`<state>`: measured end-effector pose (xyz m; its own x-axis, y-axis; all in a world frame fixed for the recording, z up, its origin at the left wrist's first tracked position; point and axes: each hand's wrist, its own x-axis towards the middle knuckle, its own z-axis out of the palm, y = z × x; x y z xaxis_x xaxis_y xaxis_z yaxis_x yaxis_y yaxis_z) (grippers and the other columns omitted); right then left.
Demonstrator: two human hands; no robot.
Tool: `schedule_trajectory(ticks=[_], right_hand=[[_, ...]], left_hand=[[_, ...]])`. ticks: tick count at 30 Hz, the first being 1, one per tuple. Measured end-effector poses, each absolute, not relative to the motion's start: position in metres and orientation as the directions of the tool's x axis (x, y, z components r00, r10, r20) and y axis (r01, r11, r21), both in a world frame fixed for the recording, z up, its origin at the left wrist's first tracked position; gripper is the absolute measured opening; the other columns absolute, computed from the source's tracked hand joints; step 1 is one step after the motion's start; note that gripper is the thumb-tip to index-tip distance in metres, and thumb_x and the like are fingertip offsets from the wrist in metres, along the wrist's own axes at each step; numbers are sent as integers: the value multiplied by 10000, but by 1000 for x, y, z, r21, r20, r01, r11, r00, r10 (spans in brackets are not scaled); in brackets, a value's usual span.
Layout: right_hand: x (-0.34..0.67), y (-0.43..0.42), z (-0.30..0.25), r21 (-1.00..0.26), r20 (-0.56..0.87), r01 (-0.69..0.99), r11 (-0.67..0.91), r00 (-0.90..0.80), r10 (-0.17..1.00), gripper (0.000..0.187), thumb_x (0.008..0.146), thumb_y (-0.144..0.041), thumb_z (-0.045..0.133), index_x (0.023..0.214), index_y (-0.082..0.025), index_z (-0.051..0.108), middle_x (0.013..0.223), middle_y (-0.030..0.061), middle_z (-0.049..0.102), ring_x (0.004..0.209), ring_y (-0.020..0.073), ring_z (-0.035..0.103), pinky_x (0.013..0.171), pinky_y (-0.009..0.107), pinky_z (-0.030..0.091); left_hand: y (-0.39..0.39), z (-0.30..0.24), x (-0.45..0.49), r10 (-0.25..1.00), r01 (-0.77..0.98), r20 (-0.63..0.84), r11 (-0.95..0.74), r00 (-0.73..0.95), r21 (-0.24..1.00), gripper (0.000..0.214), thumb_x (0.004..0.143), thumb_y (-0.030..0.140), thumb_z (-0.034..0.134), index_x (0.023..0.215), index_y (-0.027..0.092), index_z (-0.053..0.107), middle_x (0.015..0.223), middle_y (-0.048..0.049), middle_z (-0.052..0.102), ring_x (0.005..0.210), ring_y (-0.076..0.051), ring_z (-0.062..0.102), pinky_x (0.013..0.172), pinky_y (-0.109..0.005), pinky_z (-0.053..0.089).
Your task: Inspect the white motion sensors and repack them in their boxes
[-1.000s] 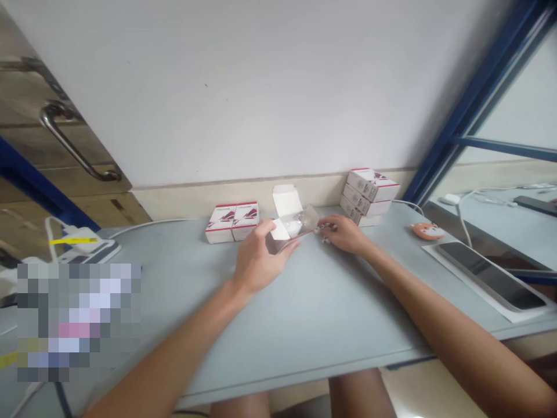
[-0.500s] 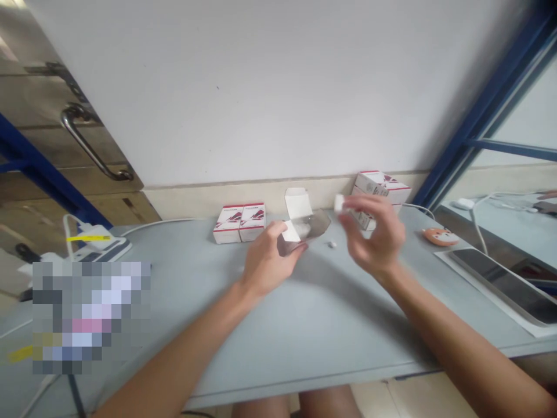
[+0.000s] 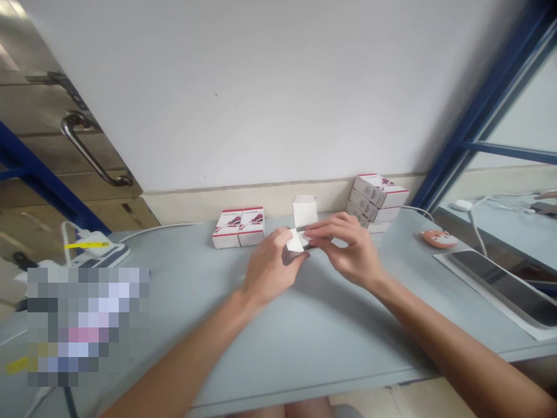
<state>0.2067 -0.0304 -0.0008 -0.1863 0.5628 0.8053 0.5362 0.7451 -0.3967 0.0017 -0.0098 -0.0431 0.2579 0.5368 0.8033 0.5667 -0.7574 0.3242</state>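
The left hand and right hand meet just above the table, both close around a small open white carton. Its lid flap stands upright at the back. The left fingers curl around the near side of the carton and seem to pinch it against the thumb. The right fingers lie pressed together across its top, though I cannot tell whether they pinch it. A glossy plastic piece shows only as a dark sliver at the carton's mouth, mostly hidden by the hands. With the carton held in the air, it could slip if the left fingers loosen, and the thin flap could crease under uneven pressure.

Left of the carton lie 2 white boxes with red trim, and right of it stand 3 stacked boxes. Further right are an orange fox-faced mouse and a dark tablet. A steel door handle is far to the left of the carton.
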Motion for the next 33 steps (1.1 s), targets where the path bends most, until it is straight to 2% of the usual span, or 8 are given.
schedule_trajectory(ticks=[7, 12, 17, 21, 23, 26, 29, 33], right_hand=[[207, -30, -3, -424, 760, 560, 712, -208, 616, 220, 1007, -196, 660, 1098, -324, 813, 993, 33, 779, 900, 221, 673, 835, 415, 512], [209, -32, 0, -315, 738, 588, 745, -342, 581, 300, 1051, -267, 612, 1315, -361, 719, 1217, 18, 791, 1165, 258, 676, 1026, 480, 470], [227, -17, -1, -362, 831, 636, 681, -110, 545, 254, 1034, -249, 558, 1223, -287, 724, 1219, 87, 751, 1134, 274, 690, 1006, 466, 531], [254, 2, -15, -448, 503, 758, 474, -226, 835, 191, 976, -286, 633, 1113, -281, 766, 1037, 45, 745, 834, 210, 711, 747, 353, 563], [262, 9, -27, -421, 320, 788, 450, -335, 886, 247, 939, -301, 691, 1171, -304, 774, 1116, 43, 744, 819, 192, 720, 734, 332, 565], [265, 15, -41, -405, 243, 793, 455, -387, 890, 188, 929, -224, 678, 1055, -281, 804, 1057, 41, 750, 795, 176, 723, 764, 320, 573], [261, 16, -37, -432, 341, 765, 478, -352, 871, 174, 949, -196, 645, 1013, -256, 795, 997, 43, 746, 771, 177, 718, 763, 328, 591], [244, -5, -7, -461, 734, 582, 670, -174, 657, 108, 991, -258, 656, 1036, -258, 754, 1079, 65, 750, 938, 212, 747, 854, 369, 619]], left_hand=[[-19, -31, 3, 645, 604, 693, -703, 322, 374, 299, 898, 256, 795, 1090, 263, 566, 1014, -16, 711, 881, -200, 726, 690, -288, 544], [-12, -37, -2, 580, 588, 762, -735, 287, 338, 527, 943, 230, 732, 1388, 339, 472, 1182, -35, 662, 926, -184, 719, 689, -279, 549], [-4, -38, -6, 587, 575, 773, -728, 240, 374, 646, 899, 162, 756, 1439, 338, 449, 1229, -53, 656, 966, -182, 708, 761, -290, 575], [-1, -39, -8, 641, 567, 756, -674, 131, 473, 619, 866, 227, 811, 1379, 305, 474, 1228, -62, 668, 1009, -202, 707, 843, -335, 588], [1, -40, -8, 677, 547, 732, -642, 77, 537, 599, 861, 264, 821, 1351, 293, 478, 1173, -53, 676, 960, -198, 706, 846, -353, 589], [3, -43, -7, 729, 466, 683, -621, 47, 630, 559, 870, 282, 807, 1311, 282, 464, 1041, -18, 673, 882, -184, 700, 817, -349, 592], [2, -44, -5, 754, 413, 654, -616, 63, 671, 537, 880, 274, 790, 1293, 274, 447, 989, -7, 662, 849, -176, 690, 801, -342, 595], [-1, -39, -5, 679, 485, 723, -679, 127, 552, 505, 895, 239, 760, 1308, 270, 472, 1172, -64, 635, 982, -198, 668, 896, -378, 590]])
